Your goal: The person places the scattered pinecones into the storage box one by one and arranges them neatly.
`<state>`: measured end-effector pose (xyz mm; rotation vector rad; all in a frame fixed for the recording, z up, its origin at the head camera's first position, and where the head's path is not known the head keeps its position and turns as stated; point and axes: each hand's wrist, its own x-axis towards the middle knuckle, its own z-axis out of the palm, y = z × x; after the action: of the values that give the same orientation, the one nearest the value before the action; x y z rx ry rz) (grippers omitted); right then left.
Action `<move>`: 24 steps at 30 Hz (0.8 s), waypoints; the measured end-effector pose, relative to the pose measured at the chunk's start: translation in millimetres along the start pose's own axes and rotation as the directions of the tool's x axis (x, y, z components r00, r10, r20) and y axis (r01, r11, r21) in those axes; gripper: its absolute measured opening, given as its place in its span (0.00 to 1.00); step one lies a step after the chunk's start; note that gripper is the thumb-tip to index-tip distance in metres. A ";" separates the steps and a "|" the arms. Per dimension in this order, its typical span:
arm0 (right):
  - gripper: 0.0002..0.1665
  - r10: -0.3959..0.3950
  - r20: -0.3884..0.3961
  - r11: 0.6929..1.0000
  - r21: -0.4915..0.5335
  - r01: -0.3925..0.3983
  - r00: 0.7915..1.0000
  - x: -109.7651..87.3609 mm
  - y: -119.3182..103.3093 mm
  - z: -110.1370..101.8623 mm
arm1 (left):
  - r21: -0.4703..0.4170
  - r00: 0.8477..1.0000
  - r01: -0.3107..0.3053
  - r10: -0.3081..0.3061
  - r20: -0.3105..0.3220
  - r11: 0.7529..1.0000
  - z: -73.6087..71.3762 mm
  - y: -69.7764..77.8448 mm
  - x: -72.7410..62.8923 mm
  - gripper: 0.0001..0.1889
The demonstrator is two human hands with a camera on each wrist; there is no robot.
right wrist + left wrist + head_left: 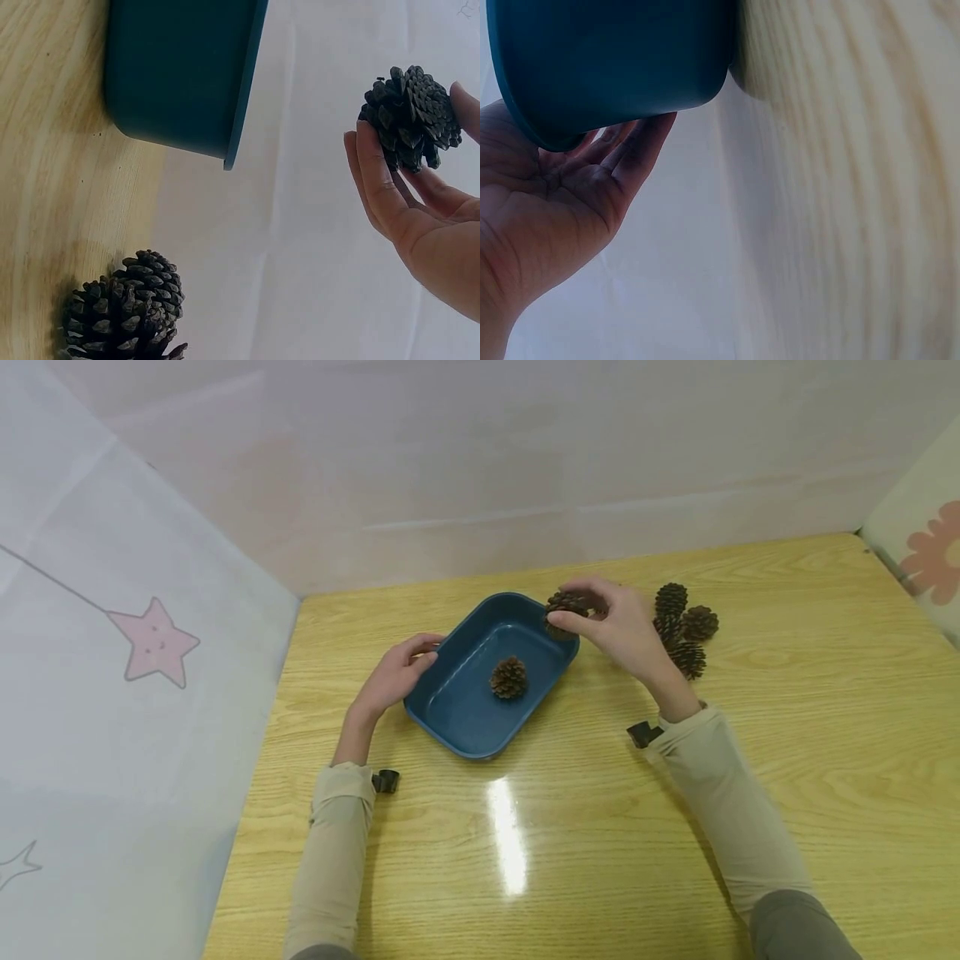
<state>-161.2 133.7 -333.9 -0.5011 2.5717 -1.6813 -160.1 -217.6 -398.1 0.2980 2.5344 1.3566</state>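
Observation:
A deep blue rectangular plastic tub (457, 718) stands at a slant on the table. One brown pine cone (509, 677) lies inside it. Fairly straight fingers of my left hand (397, 677) rest against the tub's outer left side; in the left wrist view they touch the outer wall just below the rim, and the thumb is hidden there. Above the tub's far right corner, my right hand (618, 622) holds another pine cone (411, 118) between thumb and fingers. To the right of that hand, several more pine cones (701, 622) are clustered on the table, partly covered by my wrist.
The wood-grain table (600, 860) ends at a pale cloth wall (465, 468) behind the tub. A printed cloth (90, 693) hangs along the left side. Another cloth with an orange flower (933, 556) borders the right edge.

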 end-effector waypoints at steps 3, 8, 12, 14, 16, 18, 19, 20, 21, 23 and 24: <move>0.29 -0.002 0.008 1.000 0.006 0.002 1.000 -0.5 0.5 0.7 | -0.005 1.000 0.000 0.000 0.002 1.000 -0.1 -0.9 0.0 0.21; 0.29 0.004 0.016 1.000 -0.002 -0.004 1.000 -0.3 1.0 2.0 | -0.006 1.000 0.008 -0.008 0.002 1.000 -0.2 0.1 -0.6 0.21; 0.30 0.016 0.024 1.000 -0.024 -0.016 1.000 -0.3 0.0 2.9 | -0.012 1.000 0.014 -0.014 0.002 1.000 -0.3 0.9 -0.3 0.21; 0.30 0.018 0.027 0.999 -0.036 -0.017 0.999 -0.2 -0.2 3.5 | -0.016 1.000 0.012 -0.011 0.004 1.000 -0.5 1.0 -0.2 0.21; 0.30 0.015 0.029 0.999 -0.045 -0.014 0.999 0.1 0.2 4.1 | -0.020 1.000 0.009 -0.009 0.004 1.000 -0.6 1.2 -0.3 0.21; 0.29 0.011 0.029 0.999 -0.047 -0.009 1.000 0.8 1.3 4.9 | -0.020 1.000 0.009 -0.009 0.004 1.000 -0.7 1.5 -0.8 0.21; 0.29 0.008 0.030 0.999 -0.045 -0.007 1.000 1.0 1.8 5.2 | -0.018 1.000 0.010 -0.010 0.004 1.000 -0.6 1.6 -1.0 0.21; 0.30 0.006 0.031 0.999 -0.045 -0.004 1.000 1.2 2.2 5.4 | -0.017 1.000 0.012 -0.012 0.004 1.000 -0.5 1.7 -1.2 0.21; 0.30 0.005 0.032 0.999 -0.045 -0.003 0.999 1.3 2.1 5.6 | -0.014 1.000 0.011 -0.011 0.005 1.000 -0.5 1.9 -1.6 0.21; 0.30 0.008 0.034 0.999 -0.043 -0.006 0.999 1.3 1.8 5.8 | -0.010 1.000 0.010 -0.010 0.004 1.000 -0.5 2.2 -1.9 0.21; 0.30 0.010 0.037 0.999 -0.042 -0.008 0.999 1.1 1.4 5.8 | -0.009 1.000 0.008 -0.008 0.004 1.000 -0.5 2.4 -1.8 0.21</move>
<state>-161.4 128.8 -337.4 -0.5165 2.5847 -1.6025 -158.3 -217.2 -395.6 0.2881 2.5230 1.3633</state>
